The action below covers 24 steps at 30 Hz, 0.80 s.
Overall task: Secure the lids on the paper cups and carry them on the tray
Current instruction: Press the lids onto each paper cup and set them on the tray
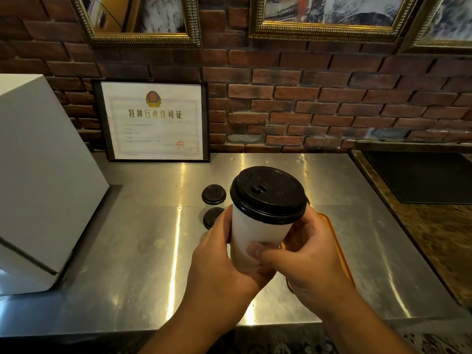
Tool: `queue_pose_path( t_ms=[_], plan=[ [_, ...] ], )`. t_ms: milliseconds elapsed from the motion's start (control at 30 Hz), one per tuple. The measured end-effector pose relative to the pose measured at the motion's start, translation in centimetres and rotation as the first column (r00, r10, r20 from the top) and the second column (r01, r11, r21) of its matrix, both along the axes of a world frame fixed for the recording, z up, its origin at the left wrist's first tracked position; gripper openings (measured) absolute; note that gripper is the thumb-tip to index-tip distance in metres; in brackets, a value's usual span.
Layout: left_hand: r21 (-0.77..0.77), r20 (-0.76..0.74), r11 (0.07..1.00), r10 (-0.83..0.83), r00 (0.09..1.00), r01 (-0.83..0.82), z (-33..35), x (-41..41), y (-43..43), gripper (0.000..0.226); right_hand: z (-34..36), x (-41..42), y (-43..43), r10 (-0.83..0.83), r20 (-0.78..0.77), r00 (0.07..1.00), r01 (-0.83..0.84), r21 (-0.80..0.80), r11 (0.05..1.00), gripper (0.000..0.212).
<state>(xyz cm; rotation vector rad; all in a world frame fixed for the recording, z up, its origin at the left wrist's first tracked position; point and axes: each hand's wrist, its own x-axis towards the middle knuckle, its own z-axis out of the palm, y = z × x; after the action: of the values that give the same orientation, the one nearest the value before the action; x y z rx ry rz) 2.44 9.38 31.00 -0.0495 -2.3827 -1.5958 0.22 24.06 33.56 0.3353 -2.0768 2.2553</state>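
Note:
A white paper cup with a black lid on top is lifted above the steel counter, held in both hands. My left hand wraps its left side. My right hand grips the right side, thumb across the front of the cup. Two more black lids lie on the counter behind it, one lid farther back and the nearer lid partly hidden by my left hand. An orange tray lies under my right hand, mostly hidden.
The steel counter runs to a brick wall. A large white box stands at the left. A framed certificate leans on the wall. A dark mat sits on a marble surface at the right.

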Motion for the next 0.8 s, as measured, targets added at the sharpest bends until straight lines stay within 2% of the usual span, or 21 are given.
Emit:
queue_pose_path(
  t_ms=[67, 200, 300, 600, 800],
  plan=[
    [-0.012, -0.009, 1.000, 0.001, 1.000, -0.001, -0.3, 0.0, -0.1, 0.086, 0.1, 0.0, 0.1, 0.020, 0.026, 0.999, -0.020, -0.006, 1.000, 0.088],
    [-0.010, -0.005, 1.000, -0.025, 1.000, 0.025, -0.4, 0.1, -0.2, 0.095, 0.0, 0.1, 0.2, 0.032, 0.057, 0.998, -0.033, 0.011, 0.999, 0.079],
    [0.002, 0.009, 0.999, -0.035, 0.999, 0.035, -0.5, 0.1, -0.2, 0.099, 0.1, 0.0, 0.3, 0.020, 0.054, 0.998, -0.020, 0.003, 1.000, 0.083],
    [0.017, 0.011, 1.000, 0.004, 1.000, -0.004, -1.0, 0.2, -0.2, 0.086, 0.0, 0.2, 0.4, 0.041, 0.070, 0.997, -0.046, 0.069, 0.997, 0.086],
    [0.002, 0.022, 0.999, -0.040, 0.999, 0.040, -1.2, 0.6, -0.1, 0.100, 0.5, 0.1, 0.5, 0.040, 0.054, 0.998, -0.043, 0.055, 0.998, 0.084]
  ],
)
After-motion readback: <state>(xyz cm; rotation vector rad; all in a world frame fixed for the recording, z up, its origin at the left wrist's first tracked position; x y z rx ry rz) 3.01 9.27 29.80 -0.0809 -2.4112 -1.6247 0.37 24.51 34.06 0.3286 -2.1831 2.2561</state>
